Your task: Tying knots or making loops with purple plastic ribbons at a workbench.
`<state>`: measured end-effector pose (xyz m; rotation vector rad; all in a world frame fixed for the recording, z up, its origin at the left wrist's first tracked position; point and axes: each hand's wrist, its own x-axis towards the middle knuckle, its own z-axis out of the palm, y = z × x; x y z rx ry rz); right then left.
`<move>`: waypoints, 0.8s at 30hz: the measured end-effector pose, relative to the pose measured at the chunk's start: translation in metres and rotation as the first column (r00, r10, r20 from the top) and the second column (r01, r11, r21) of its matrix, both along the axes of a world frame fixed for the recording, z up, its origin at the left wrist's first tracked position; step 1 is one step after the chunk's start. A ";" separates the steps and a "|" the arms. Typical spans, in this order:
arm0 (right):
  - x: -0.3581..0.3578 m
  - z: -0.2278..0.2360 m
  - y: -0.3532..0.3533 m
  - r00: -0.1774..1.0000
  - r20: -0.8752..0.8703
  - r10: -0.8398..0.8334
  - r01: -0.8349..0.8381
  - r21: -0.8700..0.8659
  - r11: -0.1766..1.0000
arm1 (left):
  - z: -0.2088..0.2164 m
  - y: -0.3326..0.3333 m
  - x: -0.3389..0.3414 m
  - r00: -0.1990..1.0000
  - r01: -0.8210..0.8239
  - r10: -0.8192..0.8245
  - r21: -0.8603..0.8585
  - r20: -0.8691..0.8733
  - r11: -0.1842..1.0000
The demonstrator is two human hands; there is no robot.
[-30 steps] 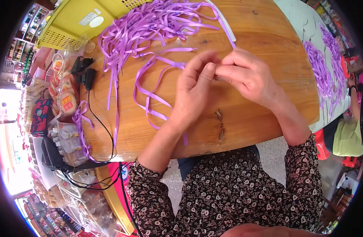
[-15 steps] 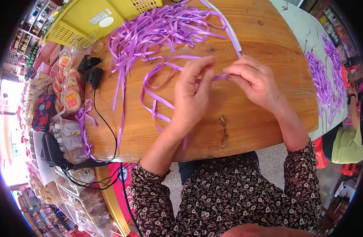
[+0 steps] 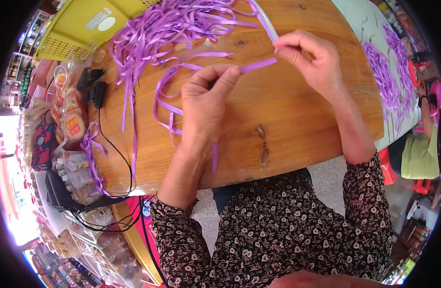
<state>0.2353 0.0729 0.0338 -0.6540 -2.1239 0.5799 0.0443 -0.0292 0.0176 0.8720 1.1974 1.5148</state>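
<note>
My left hand (image 3: 203,103) is closed, pinching a purple ribbon (image 3: 259,65) between thumb and forefinger. A short flat end of it sticks out to the right, while the rest loops on the wooden table left of the hand. Farther right, my right hand (image 3: 316,60) is also closed, its thumb and forefinger pinched together. Those fingertips meet the near end of a narrow clear strip (image 3: 265,15), where a second purple ribbon (image 3: 268,29) runs alongside. A big tangled pile of purple ribbons (image 3: 167,29) lies beyond my left hand.
A yellow plastic basket (image 3: 81,29) stands at the far left. Packaged goods (image 3: 71,125) and a black cable (image 3: 116,149) line the table's left edge. More purple ribbons (image 3: 381,72) lie on a white marbled table (image 3: 357,19) at right, with another person (image 3: 422,149) beyond.
My right hand has let go of the ribbon in my left hand and moved away to the end of the clear strip. My left hand still pinches its ribbon. The whole view has shifted slightly.
</note>
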 end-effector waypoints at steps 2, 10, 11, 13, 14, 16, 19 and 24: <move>0.006 -0.001 0.006 0.998 -0.064 -0.007 0.001 -0.101 0.995 | 0.000 0.000 0.001 1.000 0.004 -0.004 -0.006 0.011 1.000; -0.006 0.000 -0.009 0.997 0.042 0.062 -0.070 0.238 0.969 | -0.006 -0.001 0.003 1.000 0.005 -0.005 -0.027 0.009 1.000; -0.008 -0.001 -0.010 0.995 0.067 0.068 -0.086 0.320 0.944 | -0.006 -0.001 0.002 1.000 -0.007 0.007 -0.034 0.008 0.999; -0.008 -0.004 -0.011 0.993 0.093 0.068 -0.100 0.400 0.911 | -0.006 -0.001 0.002 1.000 -0.016 0.016 -0.040 0.008 0.999; -0.008 -0.005 -0.012 0.992 0.110 0.067 -0.104 0.378 0.920 | -0.006 -0.001 0.002 1.000 -0.024 0.025 -0.045 0.010 0.999; -0.007 -0.007 -0.011 0.990 0.127 0.063 -0.105 0.354 0.929 | -0.006 -0.001 0.002 0.999 -0.030 0.031 -0.050 0.011 0.998; -0.005 -0.008 -0.010 0.992 0.091 0.085 -0.105 0.237 0.966 | -0.005 -0.001 0.003 1.000 -0.025 0.025 -0.056 0.004 0.998; -0.006 -0.010 -0.007 0.979 0.150 0.138 -0.154 0.106 0.982 | -0.005 0.000 0.004 0.998 -0.047 0.048 0.030 -0.046 0.998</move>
